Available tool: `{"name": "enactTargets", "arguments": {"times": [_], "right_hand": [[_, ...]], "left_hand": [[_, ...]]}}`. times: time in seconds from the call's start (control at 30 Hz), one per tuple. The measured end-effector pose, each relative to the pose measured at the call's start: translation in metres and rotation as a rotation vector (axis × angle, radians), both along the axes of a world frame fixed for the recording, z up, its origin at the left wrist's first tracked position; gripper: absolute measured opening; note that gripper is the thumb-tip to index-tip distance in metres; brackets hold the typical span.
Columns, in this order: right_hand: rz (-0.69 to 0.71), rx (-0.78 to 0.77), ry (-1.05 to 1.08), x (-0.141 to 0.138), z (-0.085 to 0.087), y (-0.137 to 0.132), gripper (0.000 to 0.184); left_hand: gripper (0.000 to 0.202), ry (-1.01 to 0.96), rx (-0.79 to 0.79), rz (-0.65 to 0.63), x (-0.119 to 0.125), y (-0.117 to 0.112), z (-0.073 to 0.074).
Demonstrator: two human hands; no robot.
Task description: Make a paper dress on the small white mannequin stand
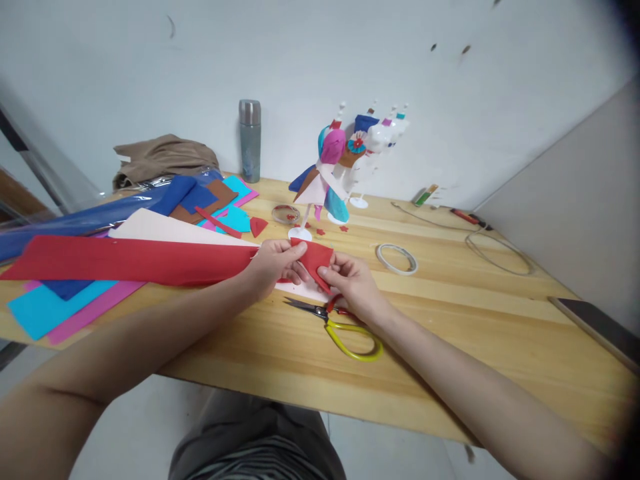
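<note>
The person's arms are bare along their whole visible length, down to the left hand [273,265] and the right hand [353,283]. At the lap shows a grey garment [250,427] of soft, creased cloth; its lowest part carries thin darker and lighter stripes.

Matt red felt-like piece [316,259], smooth varnished wood table [450,320], shiny metal scissors [333,320] with glossy yellow plastic handles, brushed metal flask [249,140], crinkled clear plastic film [150,183].
</note>
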State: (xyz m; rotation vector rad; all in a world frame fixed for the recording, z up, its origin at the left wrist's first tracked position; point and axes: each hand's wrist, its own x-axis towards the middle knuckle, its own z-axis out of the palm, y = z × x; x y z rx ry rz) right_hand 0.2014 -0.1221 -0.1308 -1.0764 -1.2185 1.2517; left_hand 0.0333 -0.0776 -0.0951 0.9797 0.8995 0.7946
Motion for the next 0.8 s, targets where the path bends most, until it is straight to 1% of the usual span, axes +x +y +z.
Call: {"name": "enactTargets", "arguments": {"times": [0.13, 0.2, 0.27, 0.3, 0.33, 0.4, 0.43, 0.47, 0.5, 0.57, 0.63, 0.67, 0.7, 0.73, 0.8], "right_hand": [[0.017, 0.001, -0.033, 0.0, 0.001, -0.001, 0.047], [0.008, 0.02, -0.047, 0.002, 0.001, 0.0, 0.043], [-0.035, 0.072, -0.044, 0.006, 0.0, 0.003, 0.036], [-0.07, 0.134, -0.078, 0.009, -0.001, 0.004, 0.037], [-0.109, 0.221, -0.149, 0.011, -0.002, 0.006, 0.043], [-0.171, 0.448, -0.383, 0.016, -0.003, 0.009, 0.062], [-0.189, 0.568, -0.511, 0.017, -0.004, 0.009, 0.066], [-0.202, 0.672, -0.616, 0.018, -0.004, 0.009, 0.065], [-0.209, 0.751, -0.678, 0.018, -0.004, 0.009, 0.059], [-0.206, 0.849, -0.71, 0.017, -0.002, 0.006, 0.035], [-0.179, 0.84, -0.63, 0.016, 0.004, 0.002, 0.014], [-0.158, 0.786, -0.552, 0.015, 0.008, 0.002, 0.009], [-0.141, 0.691, -0.456, 0.016, 0.012, 0.002, 0.005], [-0.132, 0.572, -0.362, 0.017, 0.016, 0.004, 0.005], [-0.136, 0.329, -0.226, 0.022, 0.026, 0.012, 0.019]], "left_hand": [[0.031, -0.036, -0.023, 0.046, -0.002, 0.002, 0.0], [0.03, -0.061, -0.035, 0.071, -0.003, 0.004, -0.001], [0.03, -0.083, -0.048, 0.087, -0.004, 0.006, -0.001], [0.031, -0.093, -0.054, 0.091, -0.004, 0.007, -0.002], [0.031, -0.1, -0.061, 0.089, -0.004, 0.007, -0.003], [0.03, -0.109, -0.074, 0.072, -0.005, 0.007, -0.004], [0.029, -0.111, -0.081, 0.06, -0.004, 0.006, -0.005], [0.028, -0.113, -0.087, 0.05, -0.004, 0.006, -0.006], [0.028, -0.114, -0.092, 0.041, -0.004, 0.005, -0.006], [0.028, -0.113, -0.101, 0.025, -0.004, 0.004, -0.007], [0.027, -0.109, -0.108, -0.003, -0.004, 0.002, -0.008], [0.026, -0.107, -0.11, -0.02, -0.004, 0.001, -0.008], [0.027, -0.104, -0.112, -0.039, -0.004, 0.001, -0.007], [0.028, -0.103, -0.116, -0.056, -0.004, 0.0, -0.007], [0.034, -0.084, -0.108, -0.064, -0.005, 0.001, -0.005]]}}
